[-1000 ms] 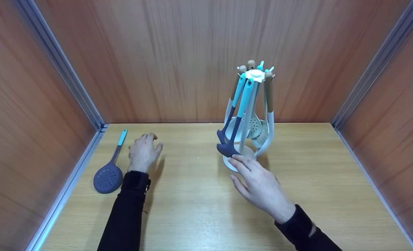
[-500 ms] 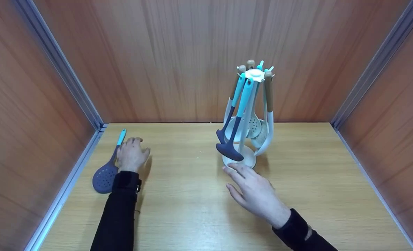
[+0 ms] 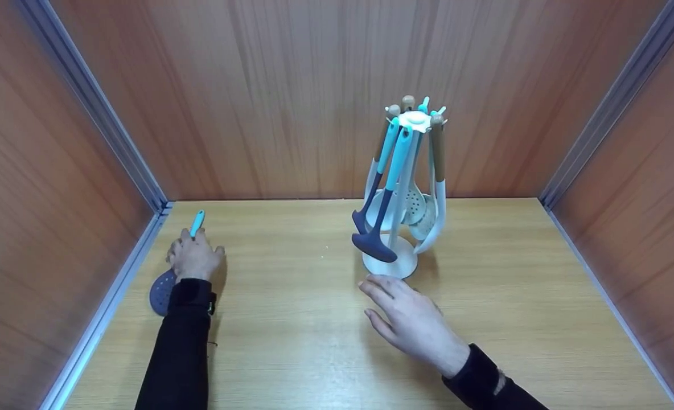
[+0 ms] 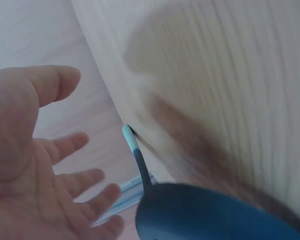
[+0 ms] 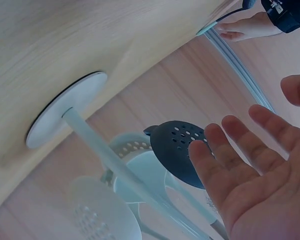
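A dark blue skimmer [image 3: 160,293] with a turquoise handle lies on the table at the left. Over its middle is my left hand [image 3: 196,257], covering much of the shaft in the head view. The left wrist view shows that hand's spread fingers apart from the skimmer [image 4: 200,212], with nothing in the palm. To the right, a white utensil stand [image 3: 391,267] holds hanging ladles, skimmers and similar tools, two with turquoise handles and dark blue heads in front. My right hand [image 3: 411,319] hovers just in front of the stand's round base, fingers extended and holding nothing.
A wood-grain back wall [image 3: 291,114] and two side walls enclose the table [image 3: 291,296]. Metal strips [image 3: 109,296] run along the side edges. One perforated dark blue head [image 5: 177,150] hangs close behind the right fingertips in the right wrist view.
My left hand has moved left, from beside the skimmer to over its shaft. My right hand has drawn back slightly from the hanging dark blue ladle towards the front.
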A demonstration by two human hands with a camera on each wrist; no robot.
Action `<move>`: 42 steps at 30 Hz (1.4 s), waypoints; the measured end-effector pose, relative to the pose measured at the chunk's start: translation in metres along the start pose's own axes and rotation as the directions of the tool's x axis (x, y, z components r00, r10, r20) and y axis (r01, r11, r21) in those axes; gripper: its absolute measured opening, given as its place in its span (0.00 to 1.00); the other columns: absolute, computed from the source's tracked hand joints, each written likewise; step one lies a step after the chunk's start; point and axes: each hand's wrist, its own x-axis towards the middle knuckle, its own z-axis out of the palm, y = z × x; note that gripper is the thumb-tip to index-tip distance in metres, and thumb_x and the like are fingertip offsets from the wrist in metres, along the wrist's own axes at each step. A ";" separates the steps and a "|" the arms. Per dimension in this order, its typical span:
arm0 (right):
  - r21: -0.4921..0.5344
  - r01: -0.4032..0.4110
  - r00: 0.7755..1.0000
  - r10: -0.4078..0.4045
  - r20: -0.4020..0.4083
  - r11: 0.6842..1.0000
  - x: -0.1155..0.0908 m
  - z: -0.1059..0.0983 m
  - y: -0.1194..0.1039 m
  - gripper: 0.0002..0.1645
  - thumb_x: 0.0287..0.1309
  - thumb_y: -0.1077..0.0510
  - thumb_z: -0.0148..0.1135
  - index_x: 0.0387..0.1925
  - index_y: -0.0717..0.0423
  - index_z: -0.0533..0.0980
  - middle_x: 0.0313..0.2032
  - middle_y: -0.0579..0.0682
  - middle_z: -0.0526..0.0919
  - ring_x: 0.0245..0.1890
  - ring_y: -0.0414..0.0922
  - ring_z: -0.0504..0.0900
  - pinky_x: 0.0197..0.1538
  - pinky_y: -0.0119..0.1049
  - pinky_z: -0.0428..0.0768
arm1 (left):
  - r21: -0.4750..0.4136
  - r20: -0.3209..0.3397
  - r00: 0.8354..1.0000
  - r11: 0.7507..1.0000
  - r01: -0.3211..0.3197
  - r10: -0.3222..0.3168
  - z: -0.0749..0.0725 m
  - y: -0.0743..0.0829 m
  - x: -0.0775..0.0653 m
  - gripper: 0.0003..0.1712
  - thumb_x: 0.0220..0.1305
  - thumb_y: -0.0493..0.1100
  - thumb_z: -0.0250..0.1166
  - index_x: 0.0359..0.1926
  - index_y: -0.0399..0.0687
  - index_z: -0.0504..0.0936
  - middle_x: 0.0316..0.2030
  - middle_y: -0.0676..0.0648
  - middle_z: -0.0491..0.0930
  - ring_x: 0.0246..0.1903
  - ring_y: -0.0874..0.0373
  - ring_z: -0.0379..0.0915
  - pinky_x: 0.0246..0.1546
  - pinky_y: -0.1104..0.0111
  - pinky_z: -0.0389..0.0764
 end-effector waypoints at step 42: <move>0.032 0.039 0.996 -0.036 -0.078 0.999 -0.001 0.011 0.001 0.28 0.66 0.48 0.69 0.65 0.44 0.78 0.64 0.46 0.82 0.62 0.43 0.84 0.50 0.40 0.89 | 0.070 -0.036 0.997 0.995 -0.064 0.067 -0.003 -0.002 -0.008 0.15 0.71 0.26 0.51 0.56 0.27 0.76 0.48 0.20 0.80 0.48 0.21 0.81 0.45 0.35 0.85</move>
